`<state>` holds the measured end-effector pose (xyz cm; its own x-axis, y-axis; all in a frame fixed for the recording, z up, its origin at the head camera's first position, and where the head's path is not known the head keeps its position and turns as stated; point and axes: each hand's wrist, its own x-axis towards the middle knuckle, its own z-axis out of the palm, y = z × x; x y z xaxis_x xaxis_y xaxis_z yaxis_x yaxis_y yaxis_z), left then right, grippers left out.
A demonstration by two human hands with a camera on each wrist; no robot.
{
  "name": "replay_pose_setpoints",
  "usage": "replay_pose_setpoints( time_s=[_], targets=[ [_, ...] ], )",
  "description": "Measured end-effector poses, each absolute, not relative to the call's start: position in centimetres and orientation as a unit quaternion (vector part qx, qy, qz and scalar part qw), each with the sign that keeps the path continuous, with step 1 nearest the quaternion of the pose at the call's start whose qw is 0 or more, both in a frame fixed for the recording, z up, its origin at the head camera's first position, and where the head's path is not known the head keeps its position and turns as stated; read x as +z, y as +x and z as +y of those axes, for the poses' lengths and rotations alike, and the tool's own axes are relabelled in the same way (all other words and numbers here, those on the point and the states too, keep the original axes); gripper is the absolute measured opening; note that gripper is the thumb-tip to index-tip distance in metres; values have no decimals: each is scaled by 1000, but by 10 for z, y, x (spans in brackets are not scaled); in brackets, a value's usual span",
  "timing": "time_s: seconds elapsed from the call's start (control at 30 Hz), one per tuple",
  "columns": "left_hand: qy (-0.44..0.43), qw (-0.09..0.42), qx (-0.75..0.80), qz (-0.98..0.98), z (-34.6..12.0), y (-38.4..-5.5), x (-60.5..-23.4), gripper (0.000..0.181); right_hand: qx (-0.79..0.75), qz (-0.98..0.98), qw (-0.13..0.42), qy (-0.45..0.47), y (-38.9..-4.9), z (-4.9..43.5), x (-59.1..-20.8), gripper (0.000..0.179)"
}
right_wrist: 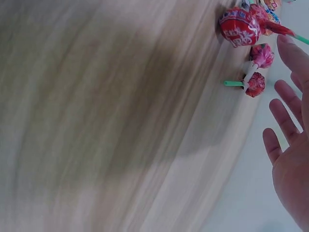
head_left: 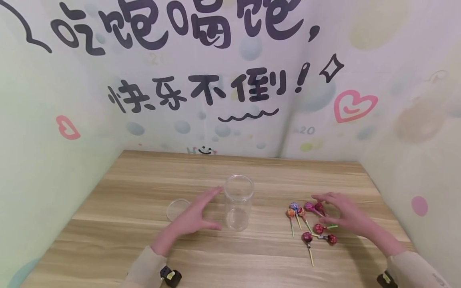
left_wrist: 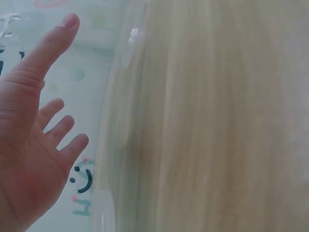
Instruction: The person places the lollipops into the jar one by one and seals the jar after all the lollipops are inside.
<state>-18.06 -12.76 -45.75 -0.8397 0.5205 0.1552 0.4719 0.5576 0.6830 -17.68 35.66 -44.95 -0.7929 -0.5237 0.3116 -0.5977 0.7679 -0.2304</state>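
Observation:
A clear plastic jar (head_left: 238, 204) stands upright and uncapped near the middle of the table. Just left of it, my left hand (head_left: 192, 214) is spread with thumb and fingers apart, holding nothing; the left wrist view shows the same hand (left_wrist: 34, 140) with its fingers extended. At the right lies a loose group of wrapped lollipops, among them a dark red lollipop (head_left: 307, 237), an orange lollipop (head_left: 290, 213) and a blue lollipop (head_left: 294, 206). My right hand (head_left: 347, 214) hovers at their right side, thumb and fingers parted, close over a red lollipop (right_wrist: 239, 26).
A round clear lid (head_left: 177, 209) lies on the wooden table (head_left: 151, 176), partly hidden behind my left hand. The patterned wall (head_left: 201, 132) with large lettering rises at the table's back edge, and side walls flank it left and right.

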Motion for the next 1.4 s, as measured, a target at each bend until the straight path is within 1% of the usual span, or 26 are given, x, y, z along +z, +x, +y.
replay_pose_setpoints(
  time_s=[0.13,0.43,0.57,0.83,0.97,1.17,1.4],
  targets=[
    [282,42,391,875,-123,-180,-462,110,173,-930,109,305,-176,356,-452,73],
    [263,83,426,861,-114,-180,-470,105,243,-923,57,293,-176,358,-458,65],
    [261,97,453,847,-109,-180,-472,102,252,-920,57,294,-174,359,-459,59],
    [238,142,524,805,-101,-183,-480,101,246,-923,57,292,-173,361,-462,50],
    [235,146,524,805,-99,-183,-484,98,234,-931,53,275,-175,359,-462,46],
    [241,138,526,804,-97,-184,-488,88,235,-942,26,237,-178,356,-462,43],
    [233,142,522,808,-95,-185,-489,83,232,-947,7,220,-179,354,-461,38]
  ],
)
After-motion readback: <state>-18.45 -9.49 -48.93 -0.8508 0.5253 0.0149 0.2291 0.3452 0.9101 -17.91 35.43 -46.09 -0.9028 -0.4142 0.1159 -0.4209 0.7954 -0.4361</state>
